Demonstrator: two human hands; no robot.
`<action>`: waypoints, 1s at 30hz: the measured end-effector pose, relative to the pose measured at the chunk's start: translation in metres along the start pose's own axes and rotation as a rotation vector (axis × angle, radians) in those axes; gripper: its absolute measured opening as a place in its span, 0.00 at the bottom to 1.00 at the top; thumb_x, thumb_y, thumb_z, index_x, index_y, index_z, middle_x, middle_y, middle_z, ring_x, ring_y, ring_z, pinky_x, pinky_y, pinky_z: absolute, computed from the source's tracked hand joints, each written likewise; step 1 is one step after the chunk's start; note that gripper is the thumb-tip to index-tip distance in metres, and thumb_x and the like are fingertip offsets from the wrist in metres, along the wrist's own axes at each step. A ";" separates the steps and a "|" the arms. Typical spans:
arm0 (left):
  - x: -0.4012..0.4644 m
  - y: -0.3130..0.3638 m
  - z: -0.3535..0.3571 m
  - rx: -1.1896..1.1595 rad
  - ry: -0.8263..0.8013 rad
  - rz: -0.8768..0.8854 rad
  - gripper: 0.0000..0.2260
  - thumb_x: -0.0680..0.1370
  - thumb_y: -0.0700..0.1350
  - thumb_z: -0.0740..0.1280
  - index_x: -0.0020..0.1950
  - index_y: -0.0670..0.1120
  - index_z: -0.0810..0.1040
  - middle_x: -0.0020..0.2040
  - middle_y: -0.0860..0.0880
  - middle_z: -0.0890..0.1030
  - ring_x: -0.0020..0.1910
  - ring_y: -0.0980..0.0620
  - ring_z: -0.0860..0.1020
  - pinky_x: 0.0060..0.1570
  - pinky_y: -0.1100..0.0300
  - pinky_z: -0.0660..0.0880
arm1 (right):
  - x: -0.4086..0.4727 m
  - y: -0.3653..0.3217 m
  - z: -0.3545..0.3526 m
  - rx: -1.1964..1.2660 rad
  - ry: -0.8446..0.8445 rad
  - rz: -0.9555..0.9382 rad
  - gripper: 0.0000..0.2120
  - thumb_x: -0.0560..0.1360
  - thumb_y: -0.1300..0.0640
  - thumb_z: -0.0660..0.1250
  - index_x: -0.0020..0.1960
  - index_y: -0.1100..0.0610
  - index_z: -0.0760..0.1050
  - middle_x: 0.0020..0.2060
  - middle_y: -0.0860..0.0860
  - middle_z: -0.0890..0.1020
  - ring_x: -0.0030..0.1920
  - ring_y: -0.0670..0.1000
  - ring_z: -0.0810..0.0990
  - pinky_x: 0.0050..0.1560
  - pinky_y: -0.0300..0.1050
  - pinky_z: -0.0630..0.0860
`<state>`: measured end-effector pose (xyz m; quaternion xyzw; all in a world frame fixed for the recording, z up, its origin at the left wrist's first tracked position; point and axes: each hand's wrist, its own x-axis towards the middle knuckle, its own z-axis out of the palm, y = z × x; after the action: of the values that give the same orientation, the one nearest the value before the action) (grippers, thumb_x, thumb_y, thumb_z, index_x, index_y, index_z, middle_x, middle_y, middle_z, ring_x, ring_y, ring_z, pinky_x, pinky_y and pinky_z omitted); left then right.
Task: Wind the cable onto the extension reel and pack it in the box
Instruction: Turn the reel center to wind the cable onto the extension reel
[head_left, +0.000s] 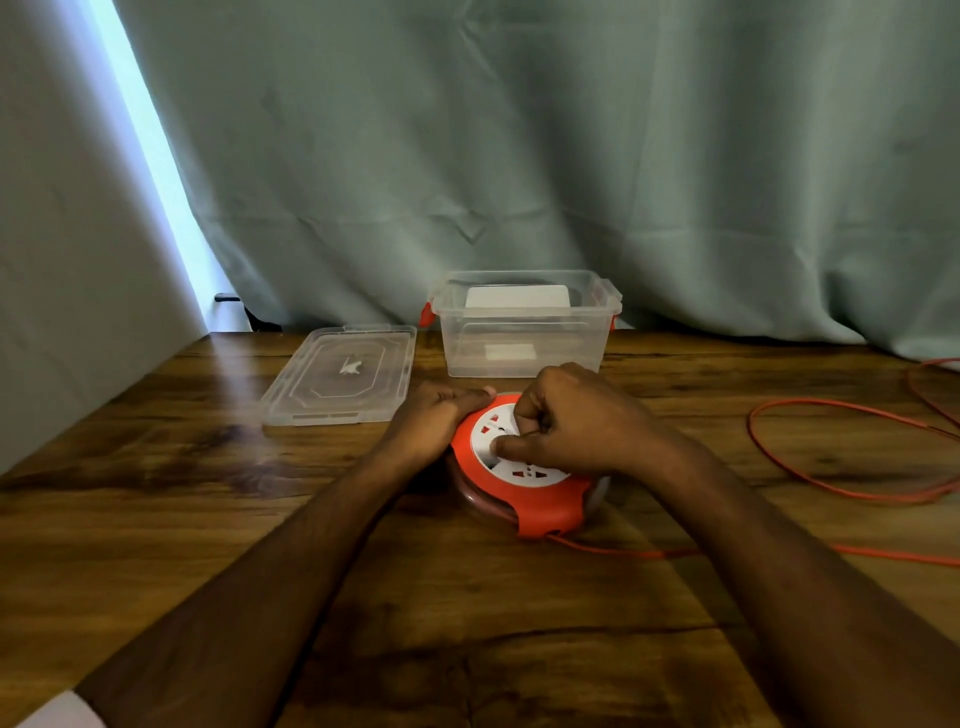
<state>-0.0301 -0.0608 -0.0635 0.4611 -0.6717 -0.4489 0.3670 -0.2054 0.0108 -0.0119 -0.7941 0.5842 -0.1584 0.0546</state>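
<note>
Both forearms reach over the wooden table (156, 493). The left hand (434, 421) cups the round orange reel (540, 501); the right hand (571, 415) pinches its white hub. Orange cable (831, 457) loops rightward; the clear box (524, 332) stands behind.

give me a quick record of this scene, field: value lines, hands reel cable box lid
left hand: grips the left rim of the reel, steadying it
right hand: on top of the reel, fingers closed at the white socket face
reel: orange and white, lying flat on the wooden table
cable: orange, mostly unwound, looped loosely on the table to the right
box: clear plastic, open, behind the reel
lid: off, flat on the table left of the box
</note>
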 end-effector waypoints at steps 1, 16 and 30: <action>0.000 0.000 0.000 0.006 0.006 0.005 0.13 0.82 0.53 0.67 0.47 0.49 0.87 0.42 0.46 0.89 0.42 0.45 0.88 0.52 0.47 0.84 | -0.001 0.003 -0.002 0.020 0.011 -0.004 0.17 0.74 0.40 0.75 0.35 0.50 0.78 0.37 0.43 0.81 0.41 0.44 0.85 0.35 0.36 0.77; 0.003 -0.002 0.001 0.039 0.020 -0.002 0.13 0.83 0.53 0.66 0.47 0.48 0.87 0.40 0.48 0.89 0.39 0.48 0.88 0.45 0.54 0.82 | -0.002 0.042 -0.021 0.272 -0.186 -0.043 0.39 0.68 0.62 0.80 0.73 0.44 0.68 0.62 0.42 0.84 0.63 0.45 0.80 0.55 0.44 0.84; 0.001 -0.001 0.002 0.059 -0.001 0.018 0.14 0.83 0.55 0.65 0.47 0.50 0.87 0.40 0.48 0.89 0.39 0.50 0.88 0.44 0.56 0.81 | -0.001 0.042 -0.014 0.237 -0.162 -0.072 0.45 0.68 0.58 0.81 0.72 0.34 0.58 0.58 0.42 0.81 0.44 0.34 0.78 0.38 0.31 0.75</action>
<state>-0.0315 -0.0614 -0.0647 0.4654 -0.6891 -0.4257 0.3569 -0.2482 0.0001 -0.0100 -0.8127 0.5263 -0.1635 0.1892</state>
